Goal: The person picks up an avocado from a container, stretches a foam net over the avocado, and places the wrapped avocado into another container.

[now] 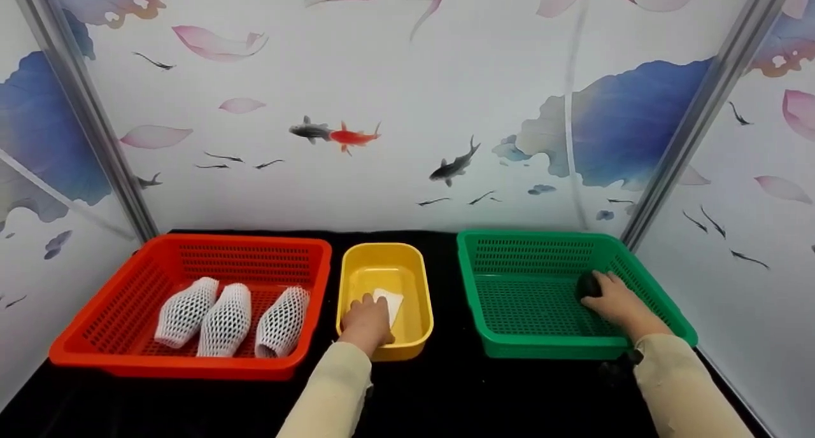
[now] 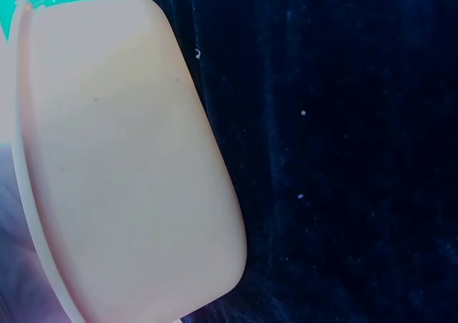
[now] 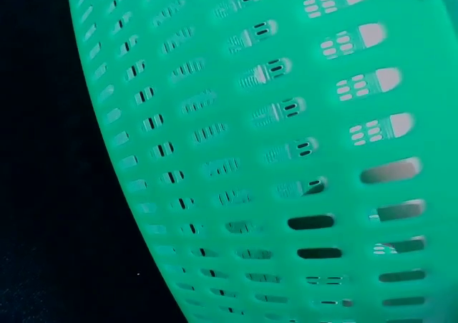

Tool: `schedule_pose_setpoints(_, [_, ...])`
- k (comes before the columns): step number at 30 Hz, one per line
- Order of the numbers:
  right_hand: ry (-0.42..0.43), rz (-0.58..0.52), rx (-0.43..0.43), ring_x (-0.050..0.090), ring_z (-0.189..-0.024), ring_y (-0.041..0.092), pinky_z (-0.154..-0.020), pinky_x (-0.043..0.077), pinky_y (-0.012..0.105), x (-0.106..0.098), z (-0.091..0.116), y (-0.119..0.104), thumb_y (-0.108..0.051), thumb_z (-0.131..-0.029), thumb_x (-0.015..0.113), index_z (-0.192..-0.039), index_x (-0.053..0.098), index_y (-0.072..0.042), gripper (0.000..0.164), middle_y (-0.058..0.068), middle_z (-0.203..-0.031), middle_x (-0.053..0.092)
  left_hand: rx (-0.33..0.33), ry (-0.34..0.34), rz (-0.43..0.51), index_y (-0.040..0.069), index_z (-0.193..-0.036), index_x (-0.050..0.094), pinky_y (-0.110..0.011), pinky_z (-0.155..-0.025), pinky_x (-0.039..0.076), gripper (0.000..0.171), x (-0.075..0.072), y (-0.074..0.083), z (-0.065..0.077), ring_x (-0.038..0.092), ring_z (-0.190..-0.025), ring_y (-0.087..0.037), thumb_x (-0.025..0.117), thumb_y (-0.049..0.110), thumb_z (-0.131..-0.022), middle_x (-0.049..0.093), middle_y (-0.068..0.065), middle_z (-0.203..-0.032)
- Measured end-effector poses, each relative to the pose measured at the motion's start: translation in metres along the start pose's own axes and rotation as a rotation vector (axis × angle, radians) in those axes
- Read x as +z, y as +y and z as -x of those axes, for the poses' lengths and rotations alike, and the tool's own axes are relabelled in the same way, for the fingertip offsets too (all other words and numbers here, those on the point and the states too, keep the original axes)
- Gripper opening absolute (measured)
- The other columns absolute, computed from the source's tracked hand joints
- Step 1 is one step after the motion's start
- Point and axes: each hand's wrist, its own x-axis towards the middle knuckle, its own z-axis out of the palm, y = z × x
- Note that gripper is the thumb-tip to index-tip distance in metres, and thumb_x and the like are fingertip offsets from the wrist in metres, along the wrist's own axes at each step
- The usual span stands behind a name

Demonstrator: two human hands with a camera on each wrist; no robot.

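Inside the yellow bin (image 1: 417, 266), my left hand (image 1: 367, 322) pinches a flat white piece (image 1: 393, 303) between thumb and fingers; its lower part is hidden by the hand. Over at the right, my right hand (image 1: 621, 303) reaches into the green basket (image 1: 522, 349) and grips a dark, rounded object (image 1: 588, 286) near the basket's right side. The left wrist view is filled by the bin's outer wall (image 2: 129, 158), which looks pale there. Only the slotted wall of the green basket (image 3: 215, 151) shows in the right wrist view, with the held object hidden.
A red basket (image 1: 191, 367) at the left holds three white foam net sleeves (image 1: 226, 320) that bulge in the middle. Black cloth (image 1: 446, 393) covers the table under the containers. Printed panels (image 1: 395, 190) with metal posts (image 1: 694, 120) stand behind and at both sides.
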Motion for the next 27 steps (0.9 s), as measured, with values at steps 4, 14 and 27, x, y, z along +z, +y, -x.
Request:
schedule_pose_setpoints(4, [-0.015,-0.020,-0.003,0.012,-0.130,0.063,-0.102,0.019,0.070,0.0020,0.0001,0.0019,-0.029,-0.098,0.054,-0.144,0.015,0.019,0.077,0.047,-0.145,0.003,0.006,-0.019,-0.043,0.004,-0.124,0.056,-0.051,-0.082,0.047,0.058,-0.0013,0.0020,0.0008,0.050,-0.104,-0.039,0.083,0.025,-0.078,0.051,-0.020,-0.120])
schedule_pose_setpoints(14, [0.074,0.067,-0.013,0.033,-0.118,0.063,-0.092,0.033,0.068,0.0042,-0.0002,-0.0012,-0.025,-0.099,0.052,-0.141,0.027,0.019,0.066,0.047,-0.136,0.018,-0.002,-0.038,-0.090,0.005,-0.126,0.055,-0.050,-0.084,0.047,0.059,-0.0026,0.0018,-0.0013,0.051,-0.104,-0.039,0.082,0.029,-0.079,0.049,-0.019,-0.124])
schedule_pose_setpoints(27, [0.103,0.058,-0.017,0.035,-0.117,0.064,-0.092,0.034,0.069,0.0080,-0.0014,0.0000,-0.022,-0.096,0.057,-0.139,0.028,0.020,0.066,0.048,-0.136,0.018,-0.005,-0.023,-0.117,0.005,-0.128,0.055,-0.049,-0.084,0.046,0.061,0.0010,0.0004,-0.0025,0.052,-0.103,-0.039,0.081,0.032,-0.079,0.049,-0.019,-0.124])
